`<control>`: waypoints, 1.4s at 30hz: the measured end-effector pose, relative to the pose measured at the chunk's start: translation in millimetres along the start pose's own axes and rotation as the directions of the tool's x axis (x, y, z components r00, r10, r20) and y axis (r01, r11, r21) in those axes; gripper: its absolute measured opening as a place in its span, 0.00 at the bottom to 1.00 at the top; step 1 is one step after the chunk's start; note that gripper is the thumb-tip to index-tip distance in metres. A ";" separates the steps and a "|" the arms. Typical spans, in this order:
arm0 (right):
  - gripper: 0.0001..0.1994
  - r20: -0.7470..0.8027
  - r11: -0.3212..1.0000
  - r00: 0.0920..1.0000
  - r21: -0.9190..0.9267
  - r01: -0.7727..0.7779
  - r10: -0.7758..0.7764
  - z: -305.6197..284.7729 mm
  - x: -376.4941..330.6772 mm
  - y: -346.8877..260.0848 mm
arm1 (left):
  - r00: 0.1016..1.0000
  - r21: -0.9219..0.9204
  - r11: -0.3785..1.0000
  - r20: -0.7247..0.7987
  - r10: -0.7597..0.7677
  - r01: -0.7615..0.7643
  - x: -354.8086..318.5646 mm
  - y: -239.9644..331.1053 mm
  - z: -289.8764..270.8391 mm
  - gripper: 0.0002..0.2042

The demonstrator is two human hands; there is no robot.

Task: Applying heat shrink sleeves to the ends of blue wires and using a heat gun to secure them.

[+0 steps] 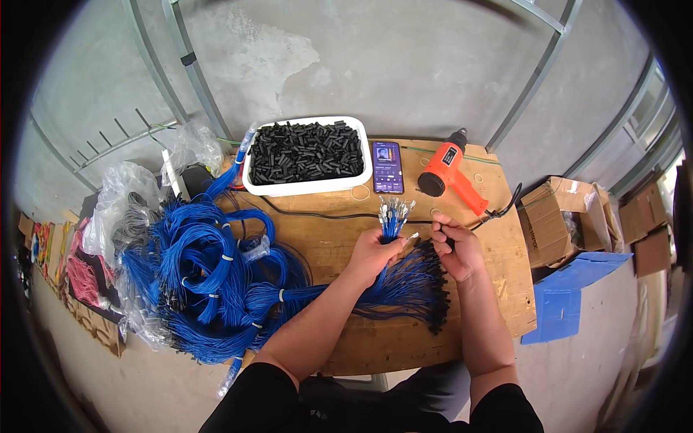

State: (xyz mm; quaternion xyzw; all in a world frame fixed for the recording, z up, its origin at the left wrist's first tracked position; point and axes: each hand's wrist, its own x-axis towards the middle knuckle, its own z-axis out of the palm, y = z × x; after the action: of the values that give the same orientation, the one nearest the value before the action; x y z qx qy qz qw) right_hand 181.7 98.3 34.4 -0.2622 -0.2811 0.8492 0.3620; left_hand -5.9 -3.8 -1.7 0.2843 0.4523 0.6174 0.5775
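Note:
My left hand point(374, 254) is closed round a bundle of blue wires point(390, 229), whose bare metal terminals point(395, 208) stand up above the fist. One terminal point(413, 236) sticks out sideways from the bundle toward my right hand point(460, 249). That hand is curled with its fingertips pinched, a short gap from the bundle. Something small and dark shows in its fingers, like one of the short black sleeves point(307, 151) in the white tub point(307, 189). Below the hands, blue wires fan out over the table, their ends capped with black sleeves point(437, 303).
Coiled blue wire bundles point(195, 252) and clear plastic bags point(119, 209) fill the left side. A phone point(388, 167) and an orange heat gun point(451, 173) lie at the back of the wooden table point(332, 249); a black cord point(325, 215) crosses it. Cardboard boxes point(545, 224) stand at right.

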 end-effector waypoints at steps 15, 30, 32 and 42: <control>0.07 -0.001 1.000 1.000 0.007 -0.008 0.008 -18.0 0.0 5.4 | 1.000 0.041 0.999 -0.011 -0.028 0.028 -3.7 3.0 2.4 0.06; 0.05 -0.003 0.994 1.000 -0.104 0.021 -0.021 -13.2 -7.8 9.0 | 1.000 0.055 0.998 -0.018 -0.021 0.022 -2.2 2.2 1.8 0.05; 0.05 -0.003 0.991 0.999 -0.128 0.032 -0.032 -10.0 -8.8 9.8 | 1.000 0.048 0.999 -0.015 -0.009 0.009 -1.9 0.2 0.8 0.05; 0.06 -0.044 0.918 0.989 -0.381 0.114 -0.141 -0.6 -13.1 16.7 | 1.000 0.052 0.999 -0.014 -0.007 0.008 -4.7 3.8 4.9 0.05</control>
State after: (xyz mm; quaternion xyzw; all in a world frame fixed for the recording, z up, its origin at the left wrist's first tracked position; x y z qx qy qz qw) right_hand 182.1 78.7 26.0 -0.3376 -0.4427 0.7443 0.3689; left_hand -2.5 -7.0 4.6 0.2931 0.4734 0.6051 0.5690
